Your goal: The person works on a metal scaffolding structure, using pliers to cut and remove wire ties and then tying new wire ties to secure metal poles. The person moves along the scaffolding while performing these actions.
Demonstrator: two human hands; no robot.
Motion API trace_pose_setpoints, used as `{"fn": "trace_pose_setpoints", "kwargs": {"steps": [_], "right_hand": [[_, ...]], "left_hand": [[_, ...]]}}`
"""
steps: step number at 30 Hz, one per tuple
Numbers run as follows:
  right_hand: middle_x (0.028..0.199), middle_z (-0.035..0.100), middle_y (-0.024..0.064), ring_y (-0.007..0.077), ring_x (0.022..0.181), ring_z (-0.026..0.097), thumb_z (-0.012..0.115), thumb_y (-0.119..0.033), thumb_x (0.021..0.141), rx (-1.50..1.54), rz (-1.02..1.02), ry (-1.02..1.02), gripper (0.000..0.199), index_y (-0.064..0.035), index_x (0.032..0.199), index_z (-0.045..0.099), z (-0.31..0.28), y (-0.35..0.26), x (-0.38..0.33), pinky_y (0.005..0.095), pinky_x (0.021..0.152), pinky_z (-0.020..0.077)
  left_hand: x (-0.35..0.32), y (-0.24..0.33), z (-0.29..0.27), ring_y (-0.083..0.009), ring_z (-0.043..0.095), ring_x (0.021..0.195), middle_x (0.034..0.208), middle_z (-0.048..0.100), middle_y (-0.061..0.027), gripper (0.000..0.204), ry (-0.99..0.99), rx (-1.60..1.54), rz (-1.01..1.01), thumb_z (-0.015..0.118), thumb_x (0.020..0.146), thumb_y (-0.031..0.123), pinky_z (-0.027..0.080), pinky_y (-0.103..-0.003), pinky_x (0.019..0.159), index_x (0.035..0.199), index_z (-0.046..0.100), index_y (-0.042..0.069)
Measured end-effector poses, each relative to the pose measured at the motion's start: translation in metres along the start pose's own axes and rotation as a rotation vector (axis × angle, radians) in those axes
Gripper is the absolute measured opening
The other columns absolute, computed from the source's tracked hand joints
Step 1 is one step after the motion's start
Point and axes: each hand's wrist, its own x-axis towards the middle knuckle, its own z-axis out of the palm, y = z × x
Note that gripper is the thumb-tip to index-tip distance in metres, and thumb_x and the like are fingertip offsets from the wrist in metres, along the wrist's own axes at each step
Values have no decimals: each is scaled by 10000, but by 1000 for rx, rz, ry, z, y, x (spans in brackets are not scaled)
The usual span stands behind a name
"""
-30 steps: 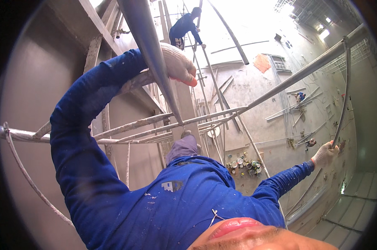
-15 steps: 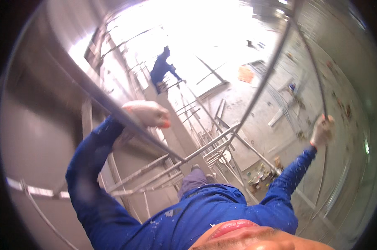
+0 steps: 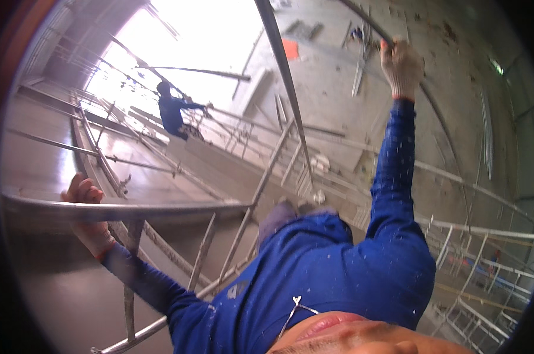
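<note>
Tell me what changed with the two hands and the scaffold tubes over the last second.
The left hand shifted from a steep tube near the picture's top to a horizontal tube at lower left, which it grips. The right hand rose from the right edge to the top, arm stretched, and holds a curved thin bar. Both gloves stayed on, both hands stayed gripping metal, and the other person stayed on the scaffold.
</note>
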Motion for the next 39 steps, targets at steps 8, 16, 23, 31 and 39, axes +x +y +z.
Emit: {"fn": "trace_pose_setpoints", "kwargs": {"steps": [8, 16, 23, 31, 39], "right_hand": [[744, 707, 150, 389, 695, 703, 661, -352, 934, 101, 189, -166, 251, -130, 1037, 607, -5, -17, -6, 529, 611, 540], [781, 712, 165, 408, 747, 706, 651, -370, 947, 136, 180, -68, 263, -138, 1067, 615, 4, -18, -11, 531, 652, 543], [825, 678, 166, 395, 822, 688, 651, -359, 948, 147, 236, -170, 257, -107, 968, 606, -10, -28, 0, 510, 688, 510], [806, 679, 166, 398, 780, 687, 647, -362, 952, 115, 210, -152, 246, -122, 968, 595, -9, -24, 0, 518, 654, 501], [971, 666, 254, 461, 881, 653, 571, -318, 970, 152, 172, -259, 335, -14, 1110, 545, -3, -29, 1, 540, 784, 490]], "left_hand": [[-52, -54, 65, -279, 678, 906, 1047, 686, -198, 991, 326, 502, 472, 451, 927, 816, 552, -411, 889, 1298, 536, -99], [-55, -60, 75, -229, 601, 842, 930, 626, -173, 822, 385, 536, 477, 567, 971, 654, 510, -375, 806, 1284, 542, -105], [-48, -56, 59, -289, 671, 854, 937, 661, -243, 916, 366, 650, 520, 610, 910, 712, 555, -395, 834, 1260, 556, -132], [-48, -74, 72, -240, 675, 827, 926, 649, -198, 740, 605, 926, 735, 570, 981, 602, 592, -354, 808, 1194, 564, -107], [-48, -186, 120, -249, 610, 1055, 1164, 588, -139, 398, 214, 1253, 1291, 544, 1038, 354, 542, -374, 908, 1255, 514, 21]]}}
